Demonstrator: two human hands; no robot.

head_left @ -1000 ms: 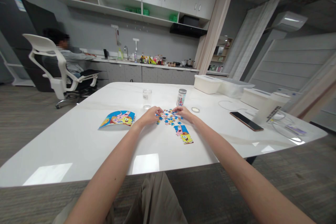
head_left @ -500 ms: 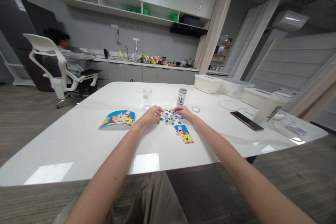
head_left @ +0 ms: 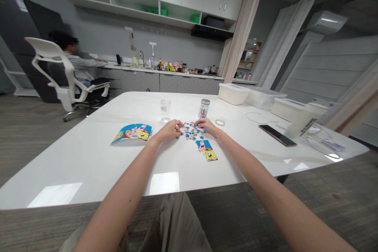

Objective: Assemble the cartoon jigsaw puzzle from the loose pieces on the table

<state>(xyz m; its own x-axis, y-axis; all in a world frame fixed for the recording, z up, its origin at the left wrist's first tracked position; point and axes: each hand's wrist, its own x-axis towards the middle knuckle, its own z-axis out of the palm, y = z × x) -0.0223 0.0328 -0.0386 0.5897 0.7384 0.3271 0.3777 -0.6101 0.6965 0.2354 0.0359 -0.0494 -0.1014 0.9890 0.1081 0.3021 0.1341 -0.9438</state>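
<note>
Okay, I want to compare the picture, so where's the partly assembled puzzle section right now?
In the head view, the assembled section lies on the table, just nearer the wearer than the loose pieces.

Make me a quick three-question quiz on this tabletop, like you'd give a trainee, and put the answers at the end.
1. True or false: the silver-lidded canister stands to the right of the clear jar.

2. Multiple choice: what lies between the left hand and the right hand?
A) a phone
B) loose puzzle pieces
C) a white bin

3. Fill in the blank: seen from the person's seat, the curved picture sheet lies to the ____ of the joined puzzle section.

Key: 1. True; 2. B; 3. left
</note>
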